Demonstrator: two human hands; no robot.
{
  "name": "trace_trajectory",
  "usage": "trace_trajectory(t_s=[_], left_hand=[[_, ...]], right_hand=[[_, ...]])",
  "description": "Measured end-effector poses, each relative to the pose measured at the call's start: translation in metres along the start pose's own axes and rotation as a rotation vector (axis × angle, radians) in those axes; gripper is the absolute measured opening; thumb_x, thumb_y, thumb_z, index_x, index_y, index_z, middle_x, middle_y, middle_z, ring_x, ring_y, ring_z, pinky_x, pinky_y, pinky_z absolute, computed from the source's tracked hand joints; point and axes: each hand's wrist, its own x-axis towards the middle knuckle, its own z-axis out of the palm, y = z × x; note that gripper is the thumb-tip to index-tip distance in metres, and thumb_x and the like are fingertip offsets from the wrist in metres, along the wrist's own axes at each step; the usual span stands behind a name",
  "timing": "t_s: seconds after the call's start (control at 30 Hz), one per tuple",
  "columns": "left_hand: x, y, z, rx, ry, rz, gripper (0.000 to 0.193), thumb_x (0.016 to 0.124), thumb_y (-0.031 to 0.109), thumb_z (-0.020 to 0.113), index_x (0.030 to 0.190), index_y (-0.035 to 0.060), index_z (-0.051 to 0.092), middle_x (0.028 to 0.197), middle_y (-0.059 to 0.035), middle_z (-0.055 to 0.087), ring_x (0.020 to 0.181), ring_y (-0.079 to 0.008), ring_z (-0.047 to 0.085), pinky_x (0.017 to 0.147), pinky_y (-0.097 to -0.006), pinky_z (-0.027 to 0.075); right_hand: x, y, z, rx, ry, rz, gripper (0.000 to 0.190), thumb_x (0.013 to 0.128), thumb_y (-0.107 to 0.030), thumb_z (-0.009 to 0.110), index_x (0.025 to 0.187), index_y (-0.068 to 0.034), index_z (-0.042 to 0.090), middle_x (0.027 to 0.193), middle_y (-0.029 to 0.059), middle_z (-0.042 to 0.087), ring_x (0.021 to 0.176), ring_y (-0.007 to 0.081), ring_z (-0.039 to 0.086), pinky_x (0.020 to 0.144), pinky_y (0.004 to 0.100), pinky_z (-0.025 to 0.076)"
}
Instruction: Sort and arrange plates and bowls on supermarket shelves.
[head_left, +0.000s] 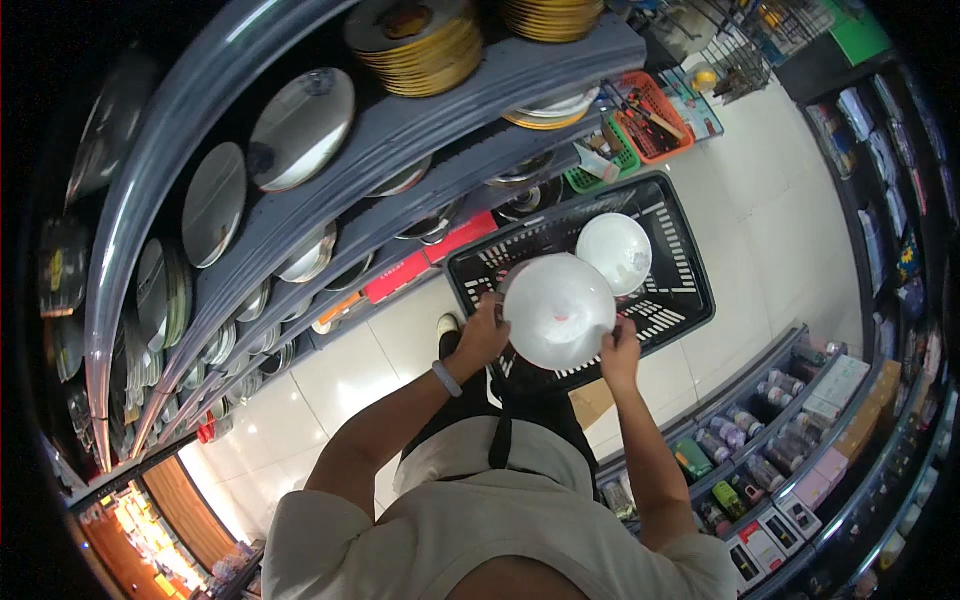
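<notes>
A round white dish (560, 311) with a small reddish mark near its middle is held between my two hands. My left hand (484, 337) grips its left rim, and my right hand (621, 346) pinches its lower right rim. Beneath it is a large black plastic basket (694, 289) with slotted sides. Another round white dish (614, 253) lies inside the basket, just beyond the held one, whose edge comes close to it or overlaps it in view. What lies under the held dish is hidden.
On the left, a long grey shelf unit (480, 101) carries stacked plates (427, 56) and pans. An orange basket (656, 112) and a green basket (626, 154) stand beyond the black one. Shelves with bottles (727, 431) and boxes are at the lower right. Pale floor tiles (765, 202) run between.
</notes>
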Motion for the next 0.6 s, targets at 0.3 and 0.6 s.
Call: trace_trajectory(t_s=[0.3, 0.6], left_hand=[[-0.043, 0.050, -0.091, -0.228, 0.018, 0.143, 0.032, 0.075, 0.003, 0.050, 0.104, 0.0001, 0.037, 0.079, -0.0151, 0.057, 0.063, -0.0221, 0.060, 0.058, -0.0314, 0.048], [-0.083, 0.062, -0.234, -0.411, 0.260, 0.309, 0.026, 0.077, 0.000, 0.051, 0.101, -0.0012, 0.039, 0.072, -0.0069, 0.050, 0.061, -0.0118, 0.055, 0.052, -0.0242, 0.048]], right_hand=[[-0.027, -0.104, -0.004, 0.190, -0.036, -0.038, 0.016, 0.073, 0.001, 0.044, 0.089, 0.003, 0.048, 0.078, 0.0087, 0.054, 0.069, 0.0120, 0.051, 0.063, 0.0237, 0.041], [-0.029, -0.242, 0.059, 0.314, -0.160, -0.292, 0.017, 0.074, -0.002, 0.048, 0.091, 0.001, 0.048, 0.067, 0.0075, 0.052, 0.060, 0.0122, 0.050, 0.053, 0.0246, 0.040]])
